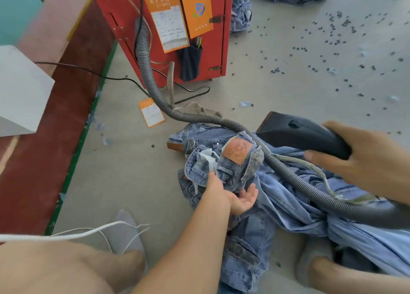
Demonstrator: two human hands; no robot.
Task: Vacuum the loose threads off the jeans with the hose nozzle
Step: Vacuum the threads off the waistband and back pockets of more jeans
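Jeans: light blue denim, crumpled in heap on floor, waistband up, tan leather patch showing, white pocket lining turned out. Nozzle: black, flat wedge shape, long axis roughly level, wide mouth pointing left toward red cabinet, held above jeans. Grey ribbed hose runs from cabinet across jeans. Right hand grips nozzle's rear, fingers wrapped round it. Left hand palm up, fingers loose and spread, thumb touching waistband. Dark pouch on cabinet holds pens.
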